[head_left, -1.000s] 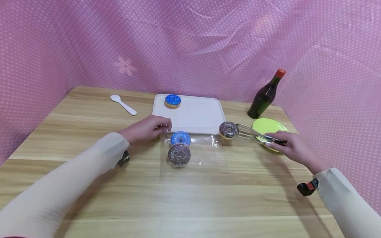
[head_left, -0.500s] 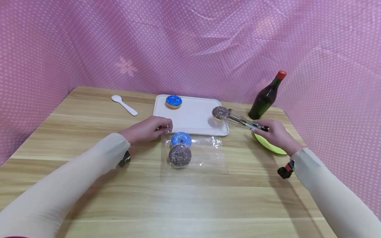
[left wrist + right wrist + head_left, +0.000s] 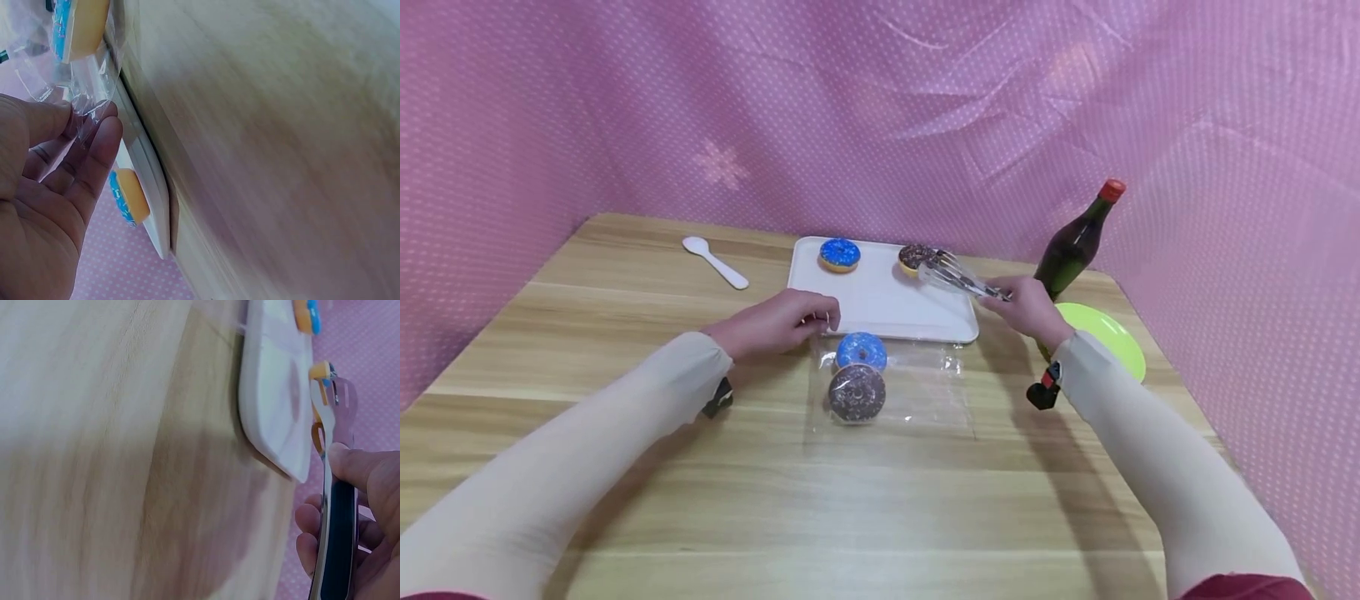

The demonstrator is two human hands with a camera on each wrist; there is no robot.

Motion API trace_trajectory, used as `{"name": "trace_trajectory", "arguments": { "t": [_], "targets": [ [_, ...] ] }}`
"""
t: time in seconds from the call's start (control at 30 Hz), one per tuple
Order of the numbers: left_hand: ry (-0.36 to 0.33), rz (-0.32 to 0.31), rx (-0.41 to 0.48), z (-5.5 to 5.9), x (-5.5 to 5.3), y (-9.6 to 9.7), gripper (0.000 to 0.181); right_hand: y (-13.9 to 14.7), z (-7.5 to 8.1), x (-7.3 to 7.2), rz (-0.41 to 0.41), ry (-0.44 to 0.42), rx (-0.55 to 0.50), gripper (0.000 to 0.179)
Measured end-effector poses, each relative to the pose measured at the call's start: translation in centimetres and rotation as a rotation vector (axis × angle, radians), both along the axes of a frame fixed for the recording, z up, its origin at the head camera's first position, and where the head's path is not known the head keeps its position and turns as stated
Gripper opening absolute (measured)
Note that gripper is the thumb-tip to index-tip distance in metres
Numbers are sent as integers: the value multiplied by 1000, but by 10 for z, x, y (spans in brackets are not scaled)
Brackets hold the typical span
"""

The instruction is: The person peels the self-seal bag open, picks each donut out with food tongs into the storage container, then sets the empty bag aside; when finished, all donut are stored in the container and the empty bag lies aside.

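My left hand [image 3: 775, 325] pinches the edge of a clear plastic bag [image 3: 928, 387] between thumb and fingers, as the left wrist view shows. Inside the bag are a blue-iced donut [image 3: 848, 348] and a chocolate donut [image 3: 846, 402] with pale sprinkles. In my right hand [image 3: 1028, 307] is a pair of metal serving tongs [image 3: 958, 275] with dark handles [image 3: 340, 537]. Their slotted ends clasp another chocolate donut [image 3: 913, 253] close over the right rear part of the white tray [image 3: 887, 304]. A second blue donut [image 3: 839, 254] sits at the tray's back left.
A white spoon [image 3: 718, 264] lies on the wooden table [image 3: 880, 517] left of the tray. At the right stand a dark bottle [image 3: 1075, 242] with a red cap and a lime green plate [image 3: 1108, 335], partly behind my right arm. A pink dotted curtain [image 3: 850, 125] surrounds the table.
My right hand has moved left and away from me, carrying the chocolate donut in the tongs from beside the tray's right front corner to over its rear. My left hand keeps its place.
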State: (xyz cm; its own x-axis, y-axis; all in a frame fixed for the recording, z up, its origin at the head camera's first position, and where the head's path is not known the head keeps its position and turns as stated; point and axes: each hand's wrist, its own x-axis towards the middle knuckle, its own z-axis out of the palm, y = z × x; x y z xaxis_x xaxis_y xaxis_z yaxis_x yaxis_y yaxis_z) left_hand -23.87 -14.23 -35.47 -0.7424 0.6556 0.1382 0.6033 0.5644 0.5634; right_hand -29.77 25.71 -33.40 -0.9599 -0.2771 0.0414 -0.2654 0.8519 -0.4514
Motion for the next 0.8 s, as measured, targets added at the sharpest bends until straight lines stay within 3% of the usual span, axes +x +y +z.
{"name": "trace_trajectory", "arguments": {
  "t": [0.2,0.33,0.8],
  "targets": [
    [-4,0,-1,-1,1,0,17,-7,-11,-7,-3,23,-18,36],
    [-16,12,-7,0,1,-1,17,-12,-14,-7,-32,-9,-36,32],
    [-24,11,1,0,3,-1,16,-18,-13,-3,-28,-40,-1,31]
  ]
}}
